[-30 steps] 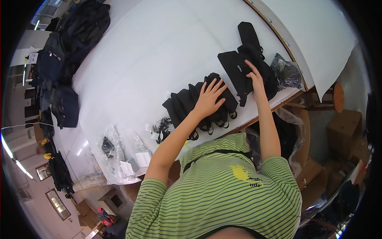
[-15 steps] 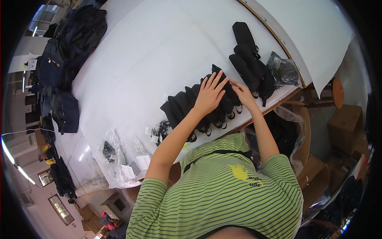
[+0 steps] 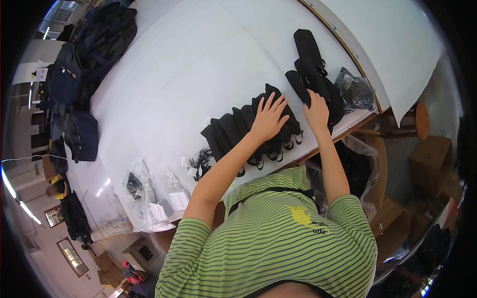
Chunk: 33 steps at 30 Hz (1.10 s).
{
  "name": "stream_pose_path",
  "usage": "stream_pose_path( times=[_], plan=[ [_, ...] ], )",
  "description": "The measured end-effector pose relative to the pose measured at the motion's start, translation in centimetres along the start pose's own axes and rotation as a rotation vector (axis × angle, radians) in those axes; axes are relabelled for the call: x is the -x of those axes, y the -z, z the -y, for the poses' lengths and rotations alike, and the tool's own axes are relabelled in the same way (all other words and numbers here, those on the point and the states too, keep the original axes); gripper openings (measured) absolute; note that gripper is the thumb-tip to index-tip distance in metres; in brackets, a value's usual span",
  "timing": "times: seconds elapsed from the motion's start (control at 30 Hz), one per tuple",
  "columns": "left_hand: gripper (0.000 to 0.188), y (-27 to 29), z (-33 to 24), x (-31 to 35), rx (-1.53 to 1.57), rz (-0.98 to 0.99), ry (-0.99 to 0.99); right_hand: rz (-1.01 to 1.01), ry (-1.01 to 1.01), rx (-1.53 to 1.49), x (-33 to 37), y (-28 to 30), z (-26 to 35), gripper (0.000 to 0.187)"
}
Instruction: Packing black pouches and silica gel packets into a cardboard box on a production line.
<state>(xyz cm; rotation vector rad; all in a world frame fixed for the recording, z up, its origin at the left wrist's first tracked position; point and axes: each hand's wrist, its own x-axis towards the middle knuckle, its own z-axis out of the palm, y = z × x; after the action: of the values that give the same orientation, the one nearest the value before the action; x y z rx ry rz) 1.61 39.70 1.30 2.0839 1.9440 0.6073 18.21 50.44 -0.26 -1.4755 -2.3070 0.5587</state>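
A row of black fabric pouches [image 3: 229, 130] with small loops at their near ends lies overlapped along the table's front. My left hand [image 3: 269, 121] rests on the right end of this row, palm down and fingers spread. To its right is a pile of similar black pouches [image 3: 309, 47]. My right hand [image 3: 317, 113] grips the left pouch of that pile [image 3: 296, 83] near its lower end, thumb and fingers about it. Part of this pouch is hidden under the hand.
Left of the row lie tangled black cords [image 3: 202, 164], white tags [image 3: 179, 200] and a clear plastic bag [image 3: 144, 186]. A plastic-wrapped black bundle [image 3: 354, 89] sits at the right edge. Dark bags [image 3: 82, 131] line the table's far left; cardboard boxes [image 3: 430, 161] stand at right.
My right hand has moved right, from the end of the row to the pile, and taken hold of a pouch there. The left hand stays on the row, shifted slightly right.
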Motion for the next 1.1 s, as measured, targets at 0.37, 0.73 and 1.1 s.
stream_pose_path(
  times=[0.37,0.73,1.1],
  plan=[
    [0.052,0.3,-0.8,-0.9,-0.030,-0.006,-0.070,0.220,0.004,-0.581,2.5,-0.6,0.0,0.047],
    [0.053,-0.6,0.0,-0.7,-0.079,0.017,-0.079,-0.336,0.165,-0.004,-1.0,2.6,2.3,0.049],
    [0.053,-0.7,-0.3,-0.2,-0.050,0.031,-0.056,-0.079,-0.111,-0.287,-7.0,1.2,-2.7,0.065]
  ],
)
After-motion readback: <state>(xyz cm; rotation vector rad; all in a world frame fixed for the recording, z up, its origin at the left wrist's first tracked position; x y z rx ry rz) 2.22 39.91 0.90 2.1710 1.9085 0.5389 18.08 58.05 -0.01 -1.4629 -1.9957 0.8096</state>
